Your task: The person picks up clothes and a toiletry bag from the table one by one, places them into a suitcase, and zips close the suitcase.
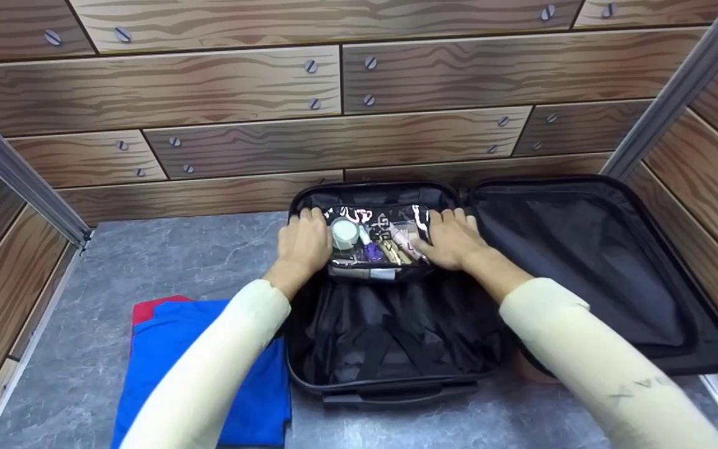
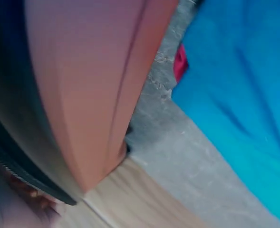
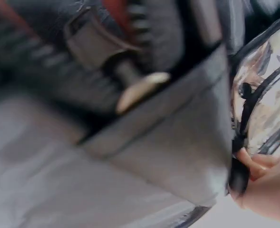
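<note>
A clear cosmetic bag (image 1: 378, 236) with black trim lies at the far end of a black-lined suitcase (image 1: 396, 393). Through its clear top show a round pale-lidded jar, a purple-and-white tube and other make-up items. My left hand (image 1: 304, 242) holds the bag's left end, close to the suitcase rim. At the opposite end my right hand (image 1: 455, 240) grips it, thumb over the front. In the right wrist view, the fingers (image 3: 258, 166) are at the bag's black edge. The left wrist view catches only part of the left hand (image 2: 16, 209), beside the suitcase's pinkish shell (image 2: 87, 95).
The suitcase's lid (image 1: 583, 262) lies opened out to the right. Folded blue cloth (image 1: 209, 368), with red cloth (image 1: 153, 308) under it, lies left of the suitcase on the grey marbled surface (image 1: 178, 255). Wood-patterned panels (image 1: 240, 81) stand behind and at both sides.
</note>
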Demonstrator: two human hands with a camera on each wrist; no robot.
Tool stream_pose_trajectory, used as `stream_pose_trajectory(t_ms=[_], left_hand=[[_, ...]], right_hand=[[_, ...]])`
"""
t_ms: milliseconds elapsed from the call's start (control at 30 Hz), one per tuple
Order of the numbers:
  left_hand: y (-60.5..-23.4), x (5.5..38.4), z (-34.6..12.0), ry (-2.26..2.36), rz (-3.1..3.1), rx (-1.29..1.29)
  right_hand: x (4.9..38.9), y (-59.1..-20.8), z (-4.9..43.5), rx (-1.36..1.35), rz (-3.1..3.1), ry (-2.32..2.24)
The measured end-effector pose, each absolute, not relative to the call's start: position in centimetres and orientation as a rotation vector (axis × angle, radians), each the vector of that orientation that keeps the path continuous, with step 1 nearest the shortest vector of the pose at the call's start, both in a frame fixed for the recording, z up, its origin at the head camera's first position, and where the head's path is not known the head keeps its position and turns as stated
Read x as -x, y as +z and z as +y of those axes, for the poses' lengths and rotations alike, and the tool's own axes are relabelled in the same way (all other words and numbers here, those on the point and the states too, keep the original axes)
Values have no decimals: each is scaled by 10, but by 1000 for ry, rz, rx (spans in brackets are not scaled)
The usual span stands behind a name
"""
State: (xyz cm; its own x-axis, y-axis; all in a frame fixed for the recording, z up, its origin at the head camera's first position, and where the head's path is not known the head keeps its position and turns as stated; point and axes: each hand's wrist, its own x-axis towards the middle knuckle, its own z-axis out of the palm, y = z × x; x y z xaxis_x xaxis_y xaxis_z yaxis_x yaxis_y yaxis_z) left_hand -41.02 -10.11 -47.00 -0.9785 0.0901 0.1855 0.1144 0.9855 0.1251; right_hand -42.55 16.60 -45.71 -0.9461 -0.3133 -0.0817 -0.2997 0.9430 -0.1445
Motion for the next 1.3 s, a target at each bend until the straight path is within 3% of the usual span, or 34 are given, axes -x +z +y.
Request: stream_pose_trajectory(t_ms=[300, 567, 800, 1300], left_hand=[[-475, 378, -95, 13, -3129, 645], [-492, 382, -101, 203, -3124, 632], [-490, 379, -106, 83, -3098, 623], [-459, 277, -186, -88, -2872, 592]], right_hand=[[404, -455, 174, 635, 2924, -11], [404, -463, 172, 565, 2966, 87], [399, -463, 174, 520, 2934, 73], [328, -454, 148, 795, 3030, -87]])
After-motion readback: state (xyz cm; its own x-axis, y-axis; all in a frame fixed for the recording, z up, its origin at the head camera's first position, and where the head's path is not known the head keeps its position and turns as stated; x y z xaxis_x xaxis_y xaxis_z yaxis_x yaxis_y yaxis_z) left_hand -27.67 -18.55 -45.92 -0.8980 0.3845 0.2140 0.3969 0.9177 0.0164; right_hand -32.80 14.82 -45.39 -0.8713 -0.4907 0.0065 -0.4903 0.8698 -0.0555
